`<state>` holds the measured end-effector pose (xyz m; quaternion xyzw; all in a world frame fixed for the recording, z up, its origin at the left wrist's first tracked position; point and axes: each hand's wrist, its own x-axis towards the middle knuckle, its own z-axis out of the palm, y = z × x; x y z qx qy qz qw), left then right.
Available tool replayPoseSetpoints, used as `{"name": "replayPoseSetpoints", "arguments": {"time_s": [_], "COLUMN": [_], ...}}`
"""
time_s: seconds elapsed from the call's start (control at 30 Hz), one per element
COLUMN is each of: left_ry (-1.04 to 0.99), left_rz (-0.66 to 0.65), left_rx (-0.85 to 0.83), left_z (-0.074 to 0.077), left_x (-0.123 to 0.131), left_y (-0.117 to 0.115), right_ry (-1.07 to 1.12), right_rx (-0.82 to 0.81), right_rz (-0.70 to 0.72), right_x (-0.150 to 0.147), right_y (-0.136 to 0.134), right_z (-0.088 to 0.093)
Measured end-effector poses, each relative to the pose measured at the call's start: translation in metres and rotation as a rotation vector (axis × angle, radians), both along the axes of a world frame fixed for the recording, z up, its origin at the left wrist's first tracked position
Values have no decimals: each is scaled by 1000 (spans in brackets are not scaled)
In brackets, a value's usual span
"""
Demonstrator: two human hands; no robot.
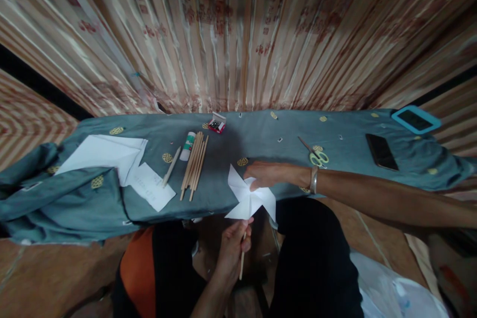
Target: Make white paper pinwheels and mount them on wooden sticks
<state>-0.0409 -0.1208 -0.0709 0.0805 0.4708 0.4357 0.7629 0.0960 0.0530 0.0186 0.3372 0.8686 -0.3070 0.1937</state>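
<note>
A white paper pinwheel (249,201) is held over the near edge of the cloth-covered table, between my knees. My left hand (235,242) is closed around its thin wooden stick (242,261), just below the blades. From the right, my right hand (266,174) reaches over the pinwheel, its thumb by the centre and its fingers bent at an upper blade. Whether a pin sits at the centre is too small to tell. Left of the pinwheel lie several wooden sticks (194,166), and behind them stands a small open red-and-white box (217,123) of metal pins.
A glue stick (187,146) and a pencil-like white stick (171,166) lie near a written paper slip (152,188). White paper sheets (104,154) are at left. Scissors (318,158), a phone (381,151) and a blue-framed tablet (416,119) lie at right. A curtain (238,35) hangs behind.
</note>
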Motion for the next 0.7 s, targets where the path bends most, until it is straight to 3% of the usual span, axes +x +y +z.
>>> {"name": "replayPoseSetpoints", "arguments": {"time_s": [0.7], "left_ry": [-6], "left_rz": [-11], "left_rx": [-28], "left_z": [-2], "left_x": [1], "left_y": [-1], "right_ry": [-42], "right_rx": [-131], "right_rz": [-108], "right_x": [2], "right_y": [8], "right_z": [-5]}}
